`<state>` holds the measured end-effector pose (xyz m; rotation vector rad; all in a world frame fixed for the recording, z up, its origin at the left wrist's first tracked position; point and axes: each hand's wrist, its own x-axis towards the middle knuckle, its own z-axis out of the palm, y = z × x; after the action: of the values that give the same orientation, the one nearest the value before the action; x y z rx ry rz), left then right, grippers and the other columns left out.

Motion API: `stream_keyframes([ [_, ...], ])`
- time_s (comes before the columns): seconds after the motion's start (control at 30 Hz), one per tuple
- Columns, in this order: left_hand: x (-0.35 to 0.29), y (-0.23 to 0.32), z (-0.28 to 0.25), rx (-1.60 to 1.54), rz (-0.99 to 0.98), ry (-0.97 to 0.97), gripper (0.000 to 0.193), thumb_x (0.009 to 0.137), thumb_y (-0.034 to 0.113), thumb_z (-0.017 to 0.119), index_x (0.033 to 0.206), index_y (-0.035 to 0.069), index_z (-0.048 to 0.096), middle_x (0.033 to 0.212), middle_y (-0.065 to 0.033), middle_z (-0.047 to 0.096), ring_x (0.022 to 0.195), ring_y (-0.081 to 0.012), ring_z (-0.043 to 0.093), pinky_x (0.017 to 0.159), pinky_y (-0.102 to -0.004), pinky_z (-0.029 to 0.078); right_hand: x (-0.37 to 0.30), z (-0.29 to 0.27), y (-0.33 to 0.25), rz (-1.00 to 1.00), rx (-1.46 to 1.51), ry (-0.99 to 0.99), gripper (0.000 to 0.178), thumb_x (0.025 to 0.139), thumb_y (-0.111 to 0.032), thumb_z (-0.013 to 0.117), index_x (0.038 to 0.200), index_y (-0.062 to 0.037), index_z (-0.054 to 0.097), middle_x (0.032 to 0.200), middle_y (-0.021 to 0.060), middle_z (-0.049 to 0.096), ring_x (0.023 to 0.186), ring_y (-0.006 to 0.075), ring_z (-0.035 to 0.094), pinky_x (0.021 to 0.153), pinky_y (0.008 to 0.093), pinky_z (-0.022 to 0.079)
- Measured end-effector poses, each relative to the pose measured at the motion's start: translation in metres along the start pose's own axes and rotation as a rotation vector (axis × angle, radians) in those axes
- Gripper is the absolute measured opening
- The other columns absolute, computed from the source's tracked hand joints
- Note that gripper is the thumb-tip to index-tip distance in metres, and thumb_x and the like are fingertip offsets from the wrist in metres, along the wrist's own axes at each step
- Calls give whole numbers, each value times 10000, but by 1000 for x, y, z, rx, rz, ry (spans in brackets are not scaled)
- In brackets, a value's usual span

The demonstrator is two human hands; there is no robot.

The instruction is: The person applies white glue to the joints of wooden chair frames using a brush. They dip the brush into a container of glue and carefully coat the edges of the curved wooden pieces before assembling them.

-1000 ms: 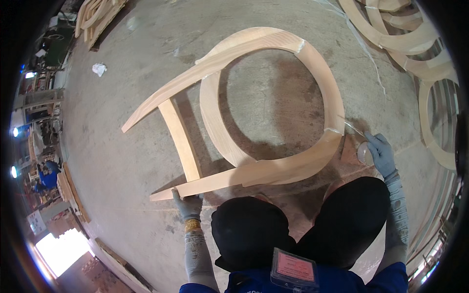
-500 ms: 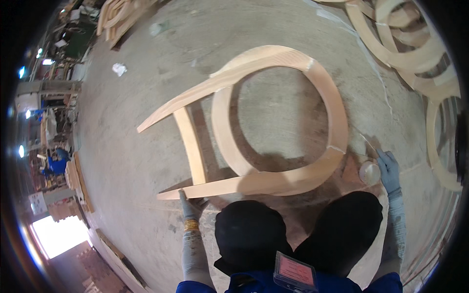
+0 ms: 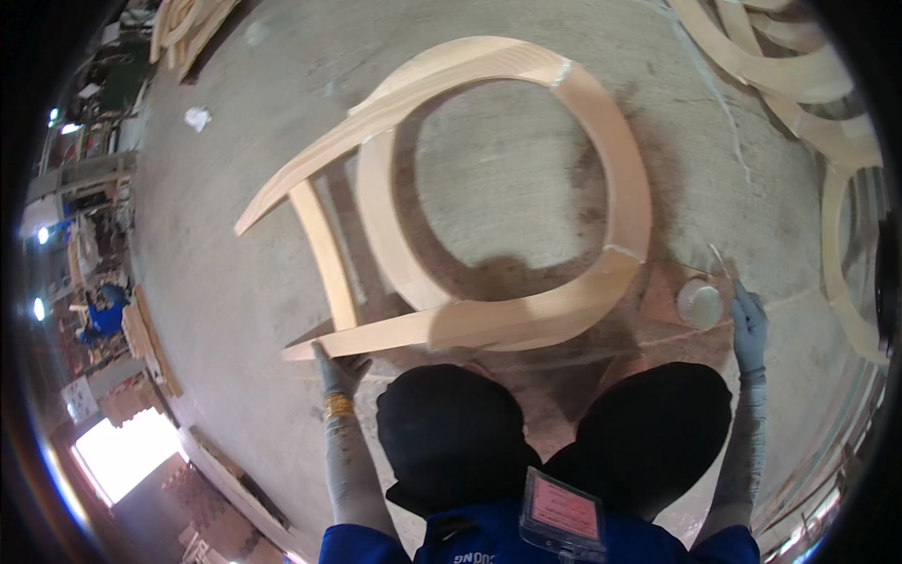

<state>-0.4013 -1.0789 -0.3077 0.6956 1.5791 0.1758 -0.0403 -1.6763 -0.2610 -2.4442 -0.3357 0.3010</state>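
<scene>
A pale wooden frame (image 3: 628, 169) rests on the concrete floor in front of my knees. Its curved pieces form a rounded loop at the right, and two tapering legs run to the left, joined by a crosspiece (image 3: 326, 254). Light seams show at some joints. My left hand (image 3: 343, 373), in a grey glove, is closed on the tip of the nearer leg. Off the frame's right side, my gloved right hand (image 3: 749, 324) pinches a thin stick (image 3: 720, 258) pointing up and away. Just left of that hand stands a small round white cup (image 3: 700, 305), its contents unclear.
More curved wooden frames (image 3: 799, 80) are piled at the far right. Other wooden parts (image 3: 193, 36) lie at the far left, near a crumpled white scrap (image 3: 197, 118). A person in blue (image 3: 105, 315) is at the left edge, beside stacked boards (image 3: 155, 340).
The whole view has shifted, so the frame and cup appear higher and further left. The stick in my right hand has turned more upright. My left hand keeps its hold on the leg.
</scene>
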Motion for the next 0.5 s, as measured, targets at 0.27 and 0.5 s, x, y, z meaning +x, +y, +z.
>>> stream_keyframes([
  [0.27, -23, 2, 21, 337, 66, 101, 1019, 700, 872, 272, 1256, 43, 476, 1140, -245, 555, 1003, -390, 532, 897, -530, 407, 13, -5, 1, 2, 59, 0, 302, 845, -64, 530, 1131, 9, 598, 824, 111, 536, 725, 198, 526, 670, 272, 429],
  [0.5, -33, 1, 35, 429, 66, 209, 951, 749, 834, 244, 1248, 58, 476, 1064, -233, 585, 865, -372, 582, 765, -506, 473, 28, -4, -26, -93, 110, -99, 290, 842, -42, 525, 1112, 36, 595, 844, 128, 537, 752, 231, 547, 663, 287, 439],
])
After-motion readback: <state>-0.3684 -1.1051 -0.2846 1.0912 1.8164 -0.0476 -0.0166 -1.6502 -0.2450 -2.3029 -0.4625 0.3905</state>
